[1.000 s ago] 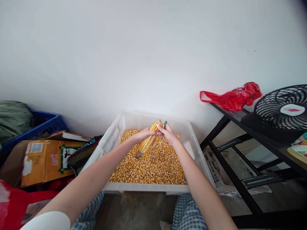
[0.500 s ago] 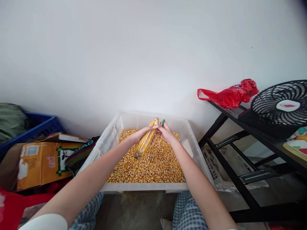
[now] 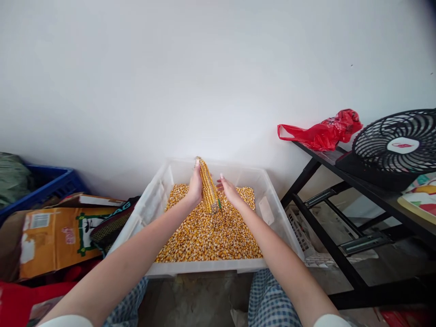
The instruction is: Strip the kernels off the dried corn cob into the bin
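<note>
My left hand (image 3: 195,184) is closed round a yellow corn cob (image 3: 207,187), held at a slant over the bin with its kernels on. To the right of the cob is my right hand (image 3: 229,190), empty, with thumb and fingers apart. Between that hand and the cob's lower end shows a slim tool with a green handle (image 3: 219,203); its thin dark end points down at the kernels, and I cannot tell whether it rests in them. Loose corn kernels (image 3: 211,240) cover the bottom of the clear plastic bin (image 3: 282,218).
On the right, a black stand (image 3: 327,200) bears a black fan (image 3: 402,143) and a red plastic bag (image 3: 323,134). On the left are a torn cardboard box (image 3: 57,236) and a blue crate (image 3: 68,181). A white wall (image 3: 218,81) rises behind the bin.
My right hand has let go of the green-handled tool and opened. My left hand has moved left with the cob, whose slant is reversed: its lower end now points to the right.
</note>
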Demonstrator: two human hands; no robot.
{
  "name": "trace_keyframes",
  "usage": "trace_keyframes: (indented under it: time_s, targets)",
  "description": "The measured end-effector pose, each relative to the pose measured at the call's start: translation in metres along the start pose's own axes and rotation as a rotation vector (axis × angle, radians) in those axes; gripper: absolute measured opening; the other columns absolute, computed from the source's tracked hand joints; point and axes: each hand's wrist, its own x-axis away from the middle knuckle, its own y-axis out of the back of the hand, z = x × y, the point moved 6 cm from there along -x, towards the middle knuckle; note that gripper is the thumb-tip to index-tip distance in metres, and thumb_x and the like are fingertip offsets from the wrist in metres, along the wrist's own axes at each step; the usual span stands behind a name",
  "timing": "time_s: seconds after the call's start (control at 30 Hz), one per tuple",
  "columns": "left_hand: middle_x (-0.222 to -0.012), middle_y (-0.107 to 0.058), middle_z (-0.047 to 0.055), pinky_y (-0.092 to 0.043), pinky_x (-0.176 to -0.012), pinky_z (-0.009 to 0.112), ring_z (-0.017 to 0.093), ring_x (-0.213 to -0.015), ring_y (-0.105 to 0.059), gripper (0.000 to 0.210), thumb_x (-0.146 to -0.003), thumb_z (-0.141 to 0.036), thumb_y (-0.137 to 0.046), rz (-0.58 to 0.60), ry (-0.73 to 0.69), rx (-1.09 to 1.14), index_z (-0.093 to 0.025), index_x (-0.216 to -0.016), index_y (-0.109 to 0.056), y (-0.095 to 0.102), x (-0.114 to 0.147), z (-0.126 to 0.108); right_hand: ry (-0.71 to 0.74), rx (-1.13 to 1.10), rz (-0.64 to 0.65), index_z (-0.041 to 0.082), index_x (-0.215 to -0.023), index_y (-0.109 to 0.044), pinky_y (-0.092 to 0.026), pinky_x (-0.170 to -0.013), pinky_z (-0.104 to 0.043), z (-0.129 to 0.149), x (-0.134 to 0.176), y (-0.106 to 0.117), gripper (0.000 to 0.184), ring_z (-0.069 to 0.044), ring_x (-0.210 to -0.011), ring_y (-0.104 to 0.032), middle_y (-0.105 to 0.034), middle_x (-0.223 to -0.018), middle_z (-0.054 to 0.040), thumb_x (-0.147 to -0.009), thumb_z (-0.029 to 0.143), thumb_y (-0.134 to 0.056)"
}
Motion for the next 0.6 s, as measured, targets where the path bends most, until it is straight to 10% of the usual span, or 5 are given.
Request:
trace_keyframes:
  time_s: [0.2,0.6]
  targets:
    - [-0.086,-0.067,0.006,-0.046,-0.077,0.029,0.022,-0.091,-0.061,0.046,-0.075,-0.059,-0.05,-0.018,-0.179,-0.062,-0.017,-0.09,-0.06,-0.014,0.012,0.007,0.166,0.007,0.028,0.02,-0.098,-0.06,-0.042,-0.089,-0.031,0.019,0.019,-0.032,0.052,-0.018,-0.094,-0.059,-0.066,-0.096,-0.0038,-0.078,0.065,-0.043]
    - [-0.057,-0.062,0.003,-0.047,-0.063,0.028,0.019,-0.064,-0.062,0.038,-0.069,-0.054,-0.06,-0.05,-0.118,0.097,-0.017,-0.07,-0.055,-0.007,0.01,0.005,0.271,0.27,0.048,0.019,-0.115,-0.056,-0.035,-0.1,-0.032,0.015,0.028,-0.04,0.06,-0.019,-0.115,-0.051,-0.06,-0.117,-0.0084,-0.086,0.061,-0.026]
